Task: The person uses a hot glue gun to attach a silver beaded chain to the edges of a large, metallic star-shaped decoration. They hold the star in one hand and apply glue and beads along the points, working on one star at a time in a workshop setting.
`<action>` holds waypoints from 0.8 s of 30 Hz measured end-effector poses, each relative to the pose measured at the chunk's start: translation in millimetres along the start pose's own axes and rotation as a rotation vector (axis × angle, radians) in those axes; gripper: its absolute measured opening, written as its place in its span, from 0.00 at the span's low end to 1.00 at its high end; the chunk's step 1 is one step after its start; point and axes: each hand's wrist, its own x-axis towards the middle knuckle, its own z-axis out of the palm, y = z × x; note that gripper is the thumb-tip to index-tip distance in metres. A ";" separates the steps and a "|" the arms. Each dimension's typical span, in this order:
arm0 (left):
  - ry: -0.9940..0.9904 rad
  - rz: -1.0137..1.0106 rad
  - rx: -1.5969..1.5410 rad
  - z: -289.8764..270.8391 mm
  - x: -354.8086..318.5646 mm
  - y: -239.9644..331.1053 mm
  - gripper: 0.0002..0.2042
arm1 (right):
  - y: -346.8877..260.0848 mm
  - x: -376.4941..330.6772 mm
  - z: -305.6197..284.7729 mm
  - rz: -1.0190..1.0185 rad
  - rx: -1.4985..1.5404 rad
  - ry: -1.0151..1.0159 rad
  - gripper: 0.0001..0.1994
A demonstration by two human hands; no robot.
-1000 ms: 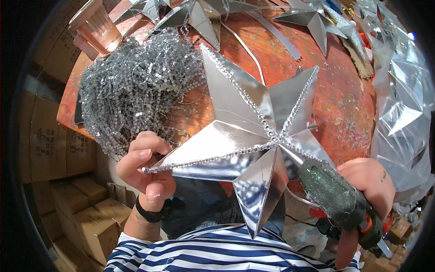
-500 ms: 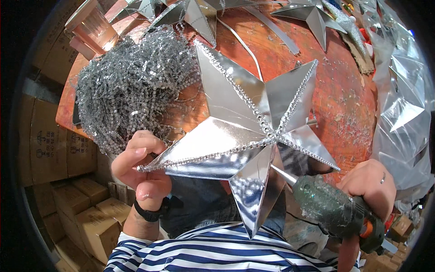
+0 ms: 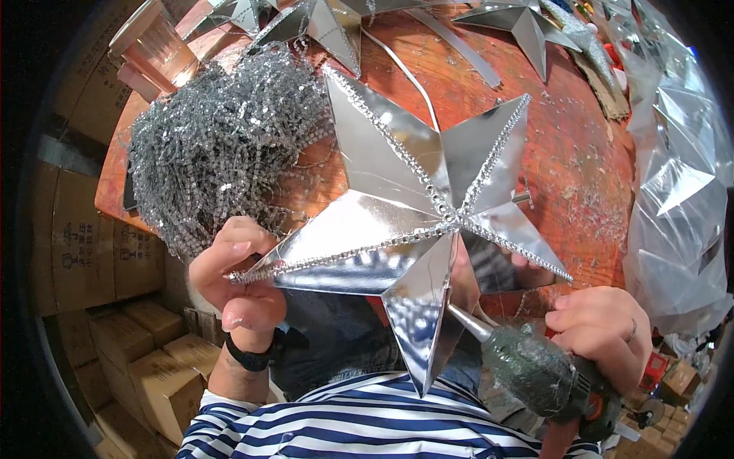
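A shiny silver five-pointed star [image 3: 386,157] fills the middle of the view, its faces folded into raised ridges. My left hand [image 3: 245,271] is closed on the tip of its left point. Silver beaded trim [image 3: 344,260] runs along four of the ridges to the centre; the point facing me shows a bare ridge with a thin shiny line. My right hand [image 3: 608,333] grips a dark green hot glue gun [image 3: 527,367], its metal nozzle right at that bare ridge. A large heap of silver sequin strands [image 3: 222,145] lies beyond my left hand.
The worn orange-red table [image 3: 581,168] carries more silver stars [image 3: 527,38] along its far side, a white cord [image 3: 405,69] and a lidded cup [image 3: 157,46] at the far left. Clear plastic sheeting [image 3: 680,183] hangs at the right. Cardboard boxes [image 3: 164,375] stand lower left.
The glue gun's nozzle has moved down the bare ridge, away from the star's centre, and my right hand has shifted left with it. The star has moved slightly left and away from me.
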 end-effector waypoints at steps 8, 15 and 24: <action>0.023 -0.042 -0.018 -1.4 -6.0 -1.3 0.34 | 2.7 -8.6 0.2 0.005 0.040 -0.033 0.12; 0.032 0.017 0.050 0.0 -2.5 -5.7 0.34 | 21.4 -21.1 -11.7 -0.160 0.155 -0.210 0.15; 0.024 -0.052 0.036 -1.6 -5.6 -4.3 0.35 | -11.6 -13.0 0.1 -0.029 -0.002 -0.050 0.10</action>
